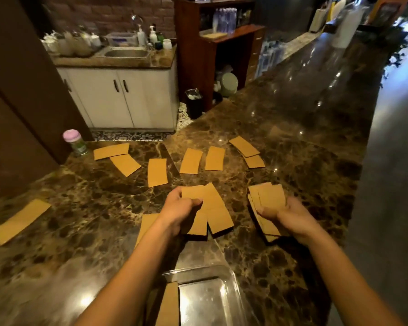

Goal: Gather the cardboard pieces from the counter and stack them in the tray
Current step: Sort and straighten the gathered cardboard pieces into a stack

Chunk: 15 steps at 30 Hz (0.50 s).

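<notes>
My left fingers (193, 203) and right fingers (265, 211) each pinch fanned tan cardboard strips (218, 208); one in clear rectangular tray (205, 272); about nine remain on brown marble desk (80, 208).

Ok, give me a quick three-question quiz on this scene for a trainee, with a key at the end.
1. True or false: the left hand and the right hand each hold cardboard.
2. Where is the tray? A) on the counter, nearest the person B) on a chair C) on a stool
3. Fill in: the jar has a ____ lid.
Key: 1 true; 2 A; 3 pink.
</notes>
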Available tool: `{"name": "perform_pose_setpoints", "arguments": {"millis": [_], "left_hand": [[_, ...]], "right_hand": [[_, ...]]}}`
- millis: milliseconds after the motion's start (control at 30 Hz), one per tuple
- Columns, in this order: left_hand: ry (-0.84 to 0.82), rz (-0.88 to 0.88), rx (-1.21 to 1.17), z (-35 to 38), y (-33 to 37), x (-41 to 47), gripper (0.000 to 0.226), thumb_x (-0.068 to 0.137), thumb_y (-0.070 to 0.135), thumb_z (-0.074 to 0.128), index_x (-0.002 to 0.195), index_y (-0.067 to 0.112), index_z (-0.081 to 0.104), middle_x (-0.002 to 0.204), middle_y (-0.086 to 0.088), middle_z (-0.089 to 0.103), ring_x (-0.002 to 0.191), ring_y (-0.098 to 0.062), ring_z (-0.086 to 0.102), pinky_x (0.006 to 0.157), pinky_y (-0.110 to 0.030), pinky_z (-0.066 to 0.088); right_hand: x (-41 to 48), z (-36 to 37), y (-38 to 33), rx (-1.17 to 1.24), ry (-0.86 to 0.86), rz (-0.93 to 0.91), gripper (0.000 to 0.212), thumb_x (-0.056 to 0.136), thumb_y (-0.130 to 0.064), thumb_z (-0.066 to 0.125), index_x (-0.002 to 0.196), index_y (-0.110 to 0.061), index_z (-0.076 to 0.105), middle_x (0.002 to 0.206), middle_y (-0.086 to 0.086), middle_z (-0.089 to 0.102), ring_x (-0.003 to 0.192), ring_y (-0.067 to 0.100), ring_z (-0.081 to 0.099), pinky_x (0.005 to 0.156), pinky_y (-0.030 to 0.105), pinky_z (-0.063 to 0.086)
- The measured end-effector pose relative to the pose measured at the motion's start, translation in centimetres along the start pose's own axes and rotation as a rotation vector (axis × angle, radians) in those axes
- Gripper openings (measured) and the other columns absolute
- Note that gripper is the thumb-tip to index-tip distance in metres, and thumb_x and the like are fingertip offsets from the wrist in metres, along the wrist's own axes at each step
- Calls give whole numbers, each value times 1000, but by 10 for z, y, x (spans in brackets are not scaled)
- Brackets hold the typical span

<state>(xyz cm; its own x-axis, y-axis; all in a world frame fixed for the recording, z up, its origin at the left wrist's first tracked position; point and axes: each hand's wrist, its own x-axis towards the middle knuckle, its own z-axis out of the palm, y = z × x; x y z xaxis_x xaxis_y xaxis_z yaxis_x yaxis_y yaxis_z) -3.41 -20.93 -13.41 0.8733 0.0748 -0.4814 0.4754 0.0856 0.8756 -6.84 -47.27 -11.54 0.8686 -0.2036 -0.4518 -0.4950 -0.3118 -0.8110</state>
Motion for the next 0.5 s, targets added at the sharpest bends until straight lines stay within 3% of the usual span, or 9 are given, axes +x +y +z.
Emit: {"name": "perform_pose_setpoints", "arguments": {"millis": [67, 133, 267, 367, 433, 500], "left_hand": [[-35, 5, -68, -13, 1, -4, 29, 85, -3, 69, 111, 6, 63, 100, -15, 74, 83, -23, 71, 62, -28, 56], [-75, 18, -137, -27, 3, -10, 32, 84, -2, 71, 114, 5, 64, 102, -16, 76, 89, -27, 74, 70, -32, 59], [-12, 90, -58, -65, 8, -18, 28, 84, 1, 72, 110, 8, 67, 100, -12, 78, 89, -25, 75, 76, -35, 62], [96, 3, -81, -104, -1, -14, 24, 85, 1, 70, 109, 6, 68, 97, -17, 77, 85, -32, 73, 81, -52, 60], [218, 21, 276, -124, -8, -6, 19, 83, 13, 72, 102, 12, 69, 99, -12, 76, 94, -31, 70, 87, -47, 57], [230, -20, 704, -133, -13, -8, 42, 73, 37, 79, 108, 16, 66, 113, -8, 71, 108, -28, 64, 92, -37, 53]], "right_hand": [[-14, 29, -21, 361, -194, 1, 31, 88, -4, 75, 119, -5, 70, 107, 14, 78, 100, 27, 73, 90, 41, 58], [-17, 67, -36, 366, -306, 7, 28, 90, -2, 72, 118, -4, 71, 112, 16, 78, 106, 29, 73, 94, 43, 58], [-14, 120, -52, 389, -296, 35, 24, 93, -1, 69, 117, -3, 72, 112, 17, 77, 99, 28, 74, 83, 40, 61], [-8, 137, -56, 474, -288, 76, 12, 95, -2, 67, 101, -10, 74, 98, 12, 79, 91, 26, 73, 77, 40, 60], [-3, 146, -59, 512, -254, 96, 12, 95, -1, 67, 99, -11, 73, 87, 8, 80, 86, 24, 74, 70, 38, 59], [-1, 159, -63, 486, -267, 139, 12, 94, -1, 68, 102, -7, 73, 87, 10, 79, 84, 25, 73, 70, 40, 60]]}}
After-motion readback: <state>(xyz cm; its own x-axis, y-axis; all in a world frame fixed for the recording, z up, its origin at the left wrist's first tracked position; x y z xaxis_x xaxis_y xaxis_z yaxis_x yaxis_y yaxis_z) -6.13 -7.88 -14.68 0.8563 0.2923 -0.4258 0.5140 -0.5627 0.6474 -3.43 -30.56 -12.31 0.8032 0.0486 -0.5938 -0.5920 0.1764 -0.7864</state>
